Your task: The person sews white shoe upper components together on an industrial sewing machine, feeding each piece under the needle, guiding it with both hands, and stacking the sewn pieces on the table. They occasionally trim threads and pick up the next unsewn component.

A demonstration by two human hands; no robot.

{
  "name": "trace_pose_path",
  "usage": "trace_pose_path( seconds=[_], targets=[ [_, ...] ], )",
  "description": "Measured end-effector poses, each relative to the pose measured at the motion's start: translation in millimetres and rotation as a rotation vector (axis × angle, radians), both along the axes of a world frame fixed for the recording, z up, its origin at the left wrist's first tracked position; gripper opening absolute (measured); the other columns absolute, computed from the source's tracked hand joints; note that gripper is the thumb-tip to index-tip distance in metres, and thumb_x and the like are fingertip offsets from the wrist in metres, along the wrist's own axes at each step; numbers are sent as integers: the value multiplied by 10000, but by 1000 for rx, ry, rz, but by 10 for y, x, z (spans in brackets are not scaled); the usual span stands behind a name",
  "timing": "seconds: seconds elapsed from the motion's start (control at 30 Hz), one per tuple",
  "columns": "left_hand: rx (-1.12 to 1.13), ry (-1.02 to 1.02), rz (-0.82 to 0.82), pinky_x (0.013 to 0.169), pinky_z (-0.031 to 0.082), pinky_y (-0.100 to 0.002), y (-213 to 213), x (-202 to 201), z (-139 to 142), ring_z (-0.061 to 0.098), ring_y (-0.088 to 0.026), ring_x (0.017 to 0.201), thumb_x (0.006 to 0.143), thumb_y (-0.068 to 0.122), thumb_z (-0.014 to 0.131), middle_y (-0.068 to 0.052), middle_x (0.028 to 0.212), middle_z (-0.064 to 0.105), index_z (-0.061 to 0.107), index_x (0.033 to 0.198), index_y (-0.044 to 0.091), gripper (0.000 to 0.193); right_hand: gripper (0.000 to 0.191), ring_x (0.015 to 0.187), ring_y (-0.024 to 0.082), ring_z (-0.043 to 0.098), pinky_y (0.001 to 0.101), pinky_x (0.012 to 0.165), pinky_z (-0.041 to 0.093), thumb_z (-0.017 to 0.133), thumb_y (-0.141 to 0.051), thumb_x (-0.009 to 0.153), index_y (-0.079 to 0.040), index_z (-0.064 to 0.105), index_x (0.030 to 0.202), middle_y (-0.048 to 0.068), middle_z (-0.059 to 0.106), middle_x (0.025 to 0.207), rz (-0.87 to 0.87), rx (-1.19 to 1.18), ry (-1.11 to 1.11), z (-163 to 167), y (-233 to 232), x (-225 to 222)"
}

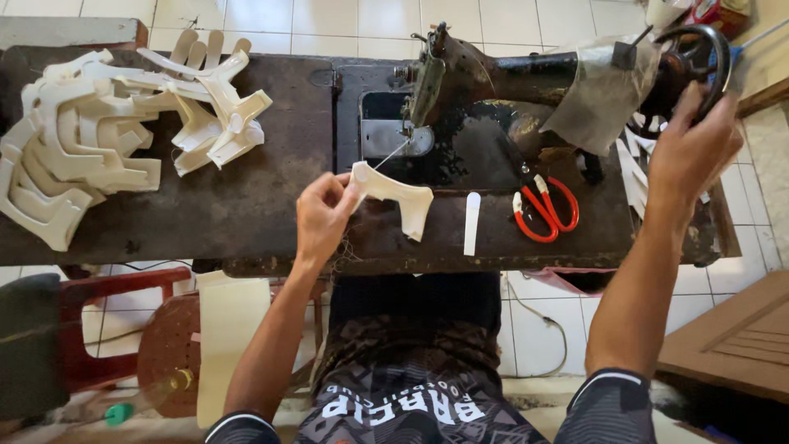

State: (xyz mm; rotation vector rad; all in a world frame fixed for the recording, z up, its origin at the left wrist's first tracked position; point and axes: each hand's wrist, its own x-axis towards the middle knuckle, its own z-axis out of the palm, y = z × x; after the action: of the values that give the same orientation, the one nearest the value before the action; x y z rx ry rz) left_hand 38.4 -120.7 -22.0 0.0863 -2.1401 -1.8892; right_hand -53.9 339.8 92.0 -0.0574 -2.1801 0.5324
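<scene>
Left hand [322, 215] pinching cream cut piece [393, 197], right hand [689, 148] gripping handwheel [699, 62]; red scissors [545, 209], 1 white strip [472, 222] between.

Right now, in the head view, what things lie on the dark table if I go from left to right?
Pile of white cut pieces → left hand pinching a white piece → narrow white strip → red scissors → right hand on the sewing machine's wheel.
</scene>
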Motion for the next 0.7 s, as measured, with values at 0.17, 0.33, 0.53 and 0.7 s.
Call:
trace_pose_path(
  seconds=[0.17, 0.33, 0.53, 0.7],
  targets=[
    [279, 19, -45, 714, 532, -221, -19, -143, -42, 654, -66, 888, 952, 40, 723, -11, 1008, 706, 541, 962, 41, 183, 117, 886, 247, 696, 337, 815, 541, 665, -163, 1111, -80, 703, 1185, 79, 728, 1039, 292, -58, -280, -167, -788, 967],
    [-157, 104, 97, 814, 574, -309, -29, -380, 147, 712, -192, 907, 984, 15, 668, -100, 996, 712, 595, 1104, -5, 143, 491, 962, 295, 665, 413, 791, 551, 795, -369, 837, -98, 713, 1238, 124, 647, 1089, 668, 186, -631, -461, -1483, 1350],
    [-786, 399, -49, 1033, 481, -467, 279, -611, 289, 604, -373, 1187, 944, 132, 726, -218, 1262, 629, 618, 1154, -14, 277, 394, 922, 337, 655, 434, 779, 547, 786, -298, 843, -94, 677, 1162, 134, 613, 1076, 641, 221, -692, -531, -1498, 1399],
    [-852, 405, -307, 961, 472, -498, 413, -727, 249, 610, -375, 1119, 865, 309, 803, -156, 1146, 648, 650, 1076, 14, 393, 350, 758, 315, 680, 434, 680, 530, 725, -154, 908, -93, 646, 1243, 87, 683, 853, 552, 57, -896, -641, -1357, 1182]
  ],
)
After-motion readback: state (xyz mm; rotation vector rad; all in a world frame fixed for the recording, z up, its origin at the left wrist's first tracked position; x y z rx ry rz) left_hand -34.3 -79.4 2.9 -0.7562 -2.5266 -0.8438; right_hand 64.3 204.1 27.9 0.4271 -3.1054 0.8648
